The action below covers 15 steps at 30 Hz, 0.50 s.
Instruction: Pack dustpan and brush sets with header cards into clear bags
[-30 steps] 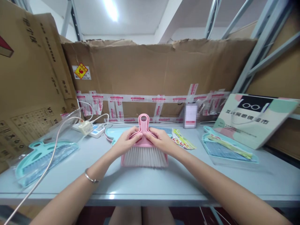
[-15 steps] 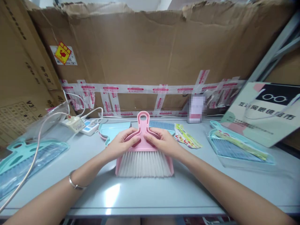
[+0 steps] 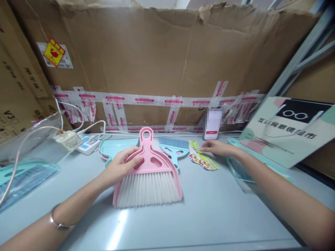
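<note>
My left hand (image 3: 125, 164) grips the left side of a pink hand brush (image 3: 151, 160) with white bristles, thumb on its face. The brush lies against a pink dustpan (image 3: 178, 188), whose edge shows around the bristles. Further right, my right hand (image 3: 216, 147) reaches over some colourful yellow-green printed strips (image 3: 201, 157), its fingertips pressed together at their upper edge. Whether a strip is pinched is hard to see. Just behind the pink set lie a blue-bristled brush (image 3: 175, 148) and a light blue dustpan (image 3: 117, 146).
Blue brush sets in clear plastic lie at the left (image 3: 28, 174) and right (image 3: 243, 170). A phone (image 3: 212, 123) leans at the back, beside a paper bag (image 3: 288, 129). A power strip (image 3: 89, 144) with cables sits back left. A cardboard box (image 3: 131, 59) walls the rear.
My right hand has let go of the pink brush and moved right to the printed strips. The pink set has shifted left and slightly nearer, still in my left hand.
</note>
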Each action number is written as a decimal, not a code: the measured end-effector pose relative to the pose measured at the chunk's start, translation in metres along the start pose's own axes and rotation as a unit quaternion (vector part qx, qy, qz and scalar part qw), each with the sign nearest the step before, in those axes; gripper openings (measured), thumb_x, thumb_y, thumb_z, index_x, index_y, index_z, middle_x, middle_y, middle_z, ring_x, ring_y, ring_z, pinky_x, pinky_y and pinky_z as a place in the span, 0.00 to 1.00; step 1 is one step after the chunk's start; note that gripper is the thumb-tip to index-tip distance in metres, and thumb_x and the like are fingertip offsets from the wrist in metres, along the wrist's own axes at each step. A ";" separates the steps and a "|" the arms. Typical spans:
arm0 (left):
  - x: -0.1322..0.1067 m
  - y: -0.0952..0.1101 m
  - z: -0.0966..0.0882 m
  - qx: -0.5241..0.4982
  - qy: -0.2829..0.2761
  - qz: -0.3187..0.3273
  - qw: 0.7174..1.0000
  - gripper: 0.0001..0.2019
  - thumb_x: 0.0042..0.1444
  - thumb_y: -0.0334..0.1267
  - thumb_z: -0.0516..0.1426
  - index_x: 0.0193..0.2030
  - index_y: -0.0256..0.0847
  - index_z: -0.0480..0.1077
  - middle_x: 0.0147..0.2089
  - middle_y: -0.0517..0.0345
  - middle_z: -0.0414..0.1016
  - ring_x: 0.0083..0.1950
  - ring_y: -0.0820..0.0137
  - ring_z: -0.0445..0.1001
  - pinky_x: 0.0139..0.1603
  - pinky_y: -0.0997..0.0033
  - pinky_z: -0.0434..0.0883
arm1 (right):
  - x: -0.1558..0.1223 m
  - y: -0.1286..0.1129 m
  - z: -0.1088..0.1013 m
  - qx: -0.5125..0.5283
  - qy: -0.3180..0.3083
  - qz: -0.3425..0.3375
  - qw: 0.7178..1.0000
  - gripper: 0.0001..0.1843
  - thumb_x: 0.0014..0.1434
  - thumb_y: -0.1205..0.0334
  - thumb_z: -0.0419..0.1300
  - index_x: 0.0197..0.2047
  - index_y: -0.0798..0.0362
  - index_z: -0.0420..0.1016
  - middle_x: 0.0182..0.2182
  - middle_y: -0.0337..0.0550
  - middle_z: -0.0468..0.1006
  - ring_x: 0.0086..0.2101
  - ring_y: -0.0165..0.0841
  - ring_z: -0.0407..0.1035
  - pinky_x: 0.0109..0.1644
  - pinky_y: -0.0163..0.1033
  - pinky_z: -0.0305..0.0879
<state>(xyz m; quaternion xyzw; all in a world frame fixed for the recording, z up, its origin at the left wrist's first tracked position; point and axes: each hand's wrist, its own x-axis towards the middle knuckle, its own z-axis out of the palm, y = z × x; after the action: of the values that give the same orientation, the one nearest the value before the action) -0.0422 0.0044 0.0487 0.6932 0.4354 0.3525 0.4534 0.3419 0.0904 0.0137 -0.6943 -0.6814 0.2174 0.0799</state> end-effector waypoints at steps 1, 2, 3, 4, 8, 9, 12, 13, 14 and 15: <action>0.000 -0.001 0.000 0.002 0.001 0.002 1.000 0.12 0.53 0.48 0.55 0.36 0.40 0.67 0.31 0.62 0.65 0.29 0.75 0.61 0.32 0.76 0.61 | 0.005 -0.001 0.003 -0.004 -0.004 0.000 1.000 0.33 0.39 0.35 0.59 0.38 0.55 0.72 0.38 0.48 0.76 0.38 0.39 0.68 0.37 0.38 0.62; 0.000 -0.002 0.000 0.003 0.001 0.001 1.000 0.12 0.53 0.48 0.55 0.36 0.40 0.67 0.32 0.62 0.65 0.30 0.75 0.61 0.33 0.76 0.61 | 0.008 -0.003 0.006 -0.007 -0.003 0.001 1.000 0.34 0.37 0.35 0.61 0.38 0.55 0.71 0.38 0.48 0.75 0.37 0.38 0.68 0.36 0.37 0.62; 0.001 -0.003 0.001 0.003 0.002 -0.004 1.000 0.13 0.53 0.48 0.55 0.36 0.40 0.67 0.32 0.62 0.65 0.30 0.75 0.61 0.33 0.76 0.61 | 0.011 -0.006 0.008 -0.010 -0.002 0.003 1.000 0.34 0.35 0.36 0.62 0.38 0.55 0.71 0.37 0.47 0.75 0.36 0.38 0.68 0.34 0.37 0.61; 0.001 -0.004 0.001 0.002 0.004 -0.010 1.000 0.13 0.53 0.48 0.55 0.36 0.40 0.67 0.33 0.62 0.66 0.30 0.74 0.62 0.33 0.75 0.61 | 0.013 -0.010 0.010 -0.013 -0.002 0.003 1.000 0.34 0.33 0.38 0.64 0.37 0.55 0.71 0.35 0.47 0.75 0.35 0.38 0.68 0.33 0.37 0.61; 0.002 -0.005 0.002 -0.007 0.018 -0.022 1.000 0.15 0.52 0.49 0.55 0.39 0.39 0.68 0.32 0.61 0.67 0.30 0.74 0.63 0.33 0.75 0.62 | 0.012 -0.016 0.011 -0.003 -0.020 -0.018 1.000 0.25 0.34 0.41 0.65 0.28 0.54 0.71 0.28 0.42 0.75 0.31 0.36 0.67 0.31 0.36 0.59; 0.002 -0.005 0.003 -0.006 0.021 -0.021 1.000 0.15 0.52 0.49 0.55 0.38 0.39 0.68 0.32 0.61 0.67 0.30 0.74 0.63 0.33 0.75 0.62 | 0.011 -0.015 0.011 0.013 -0.024 -0.025 0.999 0.23 0.36 0.42 0.64 0.27 0.54 0.71 0.27 0.41 0.75 0.30 0.35 0.67 0.31 0.36 0.58; 0.002 -0.005 0.003 -0.005 0.020 -0.021 1.000 0.15 0.52 0.49 0.55 0.39 0.39 0.69 0.32 0.60 0.68 0.30 0.73 0.64 0.33 0.75 0.62 | 0.002 -0.014 0.009 0.074 -0.017 -0.034 0.997 0.20 0.39 0.45 0.64 0.25 0.54 0.72 0.24 0.40 0.74 0.27 0.33 0.66 0.29 0.36 0.57; 0.002 -0.005 0.003 -0.006 0.020 -0.024 0.999 0.16 0.52 0.49 0.55 0.39 0.39 0.69 0.32 0.60 0.68 0.30 0.73 0.63 0.33 0.75 0.62 | -0.002 -0.015 0.007 0.089 -0.005 -0.033 0.995 0.19 0.39 0.45 0.64 0.24 0.54 0.72 0.23 0.39 0.74 0.26 0.33 0.65 0.29 0.35 0.56; 0.002 -0.005 0.004 -0.008 0.021 -0.027 0.999 0.16 0.52 0.49 0.55 0.39 0.39 0.69 0.31 0.61 0.68 0.29 0.74 0.63 0.32 0.75 0.62 | -0.006 -0.017 0.006 0.100 0.008 -0.029 0.995 0.19 0.40 0.45 0.64 0.23 0.54 0.73 0.22 0.39 0.73 0.25 0.32 0.65 0.28 0.35 0.56; 0.001 -0.005 0.004 -0.009 0.021 -0.029 0.999 0.16 0.52 0.49 0.56 0.39 0.38 0.69 0.30 0.61 0.68 0.29 0.74 0.63 0.32 0.75 0.62 | -0.012 -0.019 0.004 0.113 0.027 -0.027 0.993 0.19 0.41 0.46 0.64 0.24 0.55 0.73 0.22 0.39 0.73 0.25 0.32 0.65 0.28 0.35 0.56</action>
<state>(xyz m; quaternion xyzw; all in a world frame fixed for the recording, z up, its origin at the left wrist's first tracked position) -0.0393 0.0052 0.0425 0.6687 0.4610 0.3576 0.4609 0.3228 0.0790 0.0200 -0.6679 -0.6683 0.2724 0.1820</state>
